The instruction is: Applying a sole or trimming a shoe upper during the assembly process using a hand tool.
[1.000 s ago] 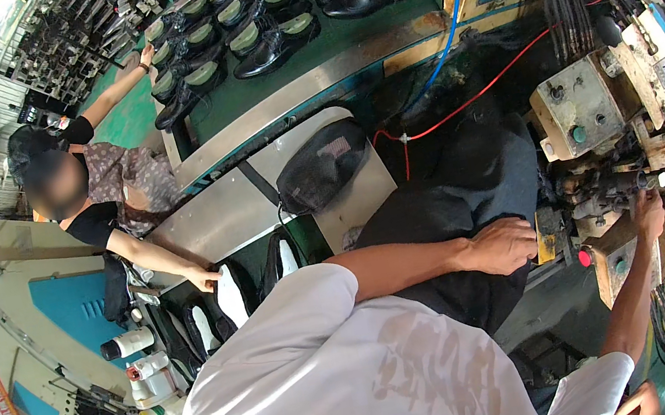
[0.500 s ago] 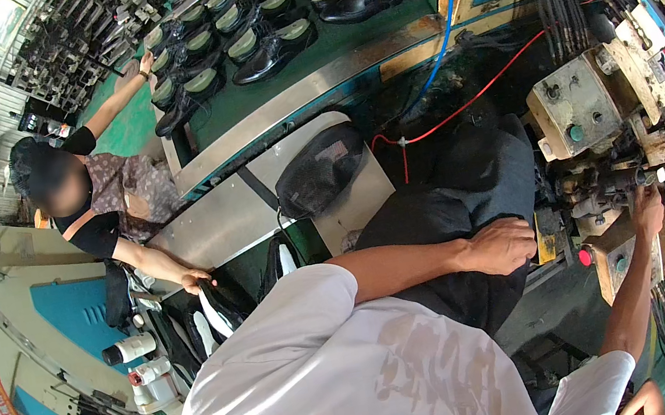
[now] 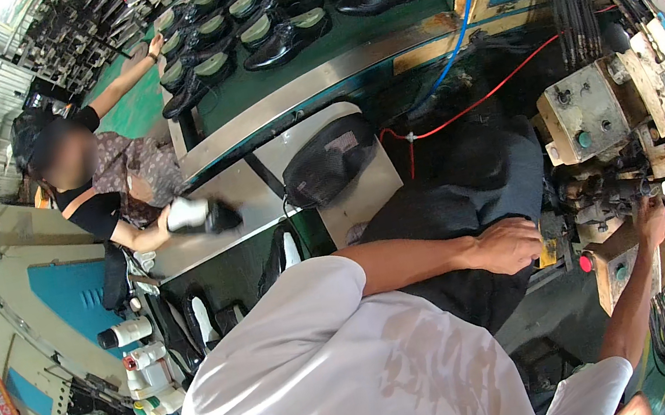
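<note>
My left hand (image 3: 510,245) rests on my dark trouser leg (image 3: 443,228), its fingers curled into a loose fist with nothing showing in it. At the right, my right hand (image 3: 650,221) reaches up to a metal machine mechanism (image 3: 601,191) and its fingers close on a small part there. What that part is, I cannot make out. Just below the hand is a beige control box (image 3: 619,268) with a red button (image 3: 585,262). Another control box (image 3: 587,114), with a green button, sits above the mechanism.
A co-worker (image 3: 71,164) at the left holds a black shoe (image 3: 220,216) with white inside. Rows of black shoes (image 3: 289,37) stand on a green surface beyond. A black mesh bag (image 3: 330,157) lies on a metal ledge. Bottles (image 3: 125,333) stand at left; a red hose (image 3: 459,118) crosses behind.
The co-worker's near hand has lifted a shoe up from beside the other shoes at left. The view has shifted slightly. My two hands keep nearly the same places.
</note>
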Available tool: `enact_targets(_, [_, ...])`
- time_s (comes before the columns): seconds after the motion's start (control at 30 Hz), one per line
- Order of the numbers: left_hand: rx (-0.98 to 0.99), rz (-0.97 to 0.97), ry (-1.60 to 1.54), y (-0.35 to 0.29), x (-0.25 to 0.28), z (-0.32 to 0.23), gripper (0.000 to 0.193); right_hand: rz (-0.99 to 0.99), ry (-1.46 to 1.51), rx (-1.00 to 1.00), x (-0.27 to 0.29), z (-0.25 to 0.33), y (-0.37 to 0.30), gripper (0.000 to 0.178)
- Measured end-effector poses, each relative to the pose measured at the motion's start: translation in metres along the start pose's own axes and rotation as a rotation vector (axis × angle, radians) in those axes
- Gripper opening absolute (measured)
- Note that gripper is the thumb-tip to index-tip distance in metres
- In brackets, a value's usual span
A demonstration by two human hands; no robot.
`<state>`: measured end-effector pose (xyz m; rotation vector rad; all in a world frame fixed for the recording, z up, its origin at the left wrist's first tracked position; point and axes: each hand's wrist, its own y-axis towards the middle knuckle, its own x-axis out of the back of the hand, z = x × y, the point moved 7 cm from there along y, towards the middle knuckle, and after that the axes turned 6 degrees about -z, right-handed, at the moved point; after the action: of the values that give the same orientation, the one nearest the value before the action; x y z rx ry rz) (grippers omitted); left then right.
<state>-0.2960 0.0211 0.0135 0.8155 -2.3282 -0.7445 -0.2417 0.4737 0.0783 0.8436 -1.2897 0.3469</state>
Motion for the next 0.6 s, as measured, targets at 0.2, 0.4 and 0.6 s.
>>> enact_targets(0.2, [-0.008, 0.008, 0.014, -0.003, -0.006, 0.004, 0.006, 0.077, -0.025, -0.041, -0.011, -0.007, 0.008, 0.064])
enact_targets(0.4, [-0.005, 0.023, 0.003, -0.001, -0.005, 0.003, 0.006, -0.062, -0.061, -0.032, -0.010, -0.017, 0.004, 0.062])
enact_targets(0.6, [-0.007, 0.019, 0.011, -0.004, -0.006, 0.005, 0.007, 0.054, -0.001, -0.039, -0.008, 0.000, 0.005, 0.057])
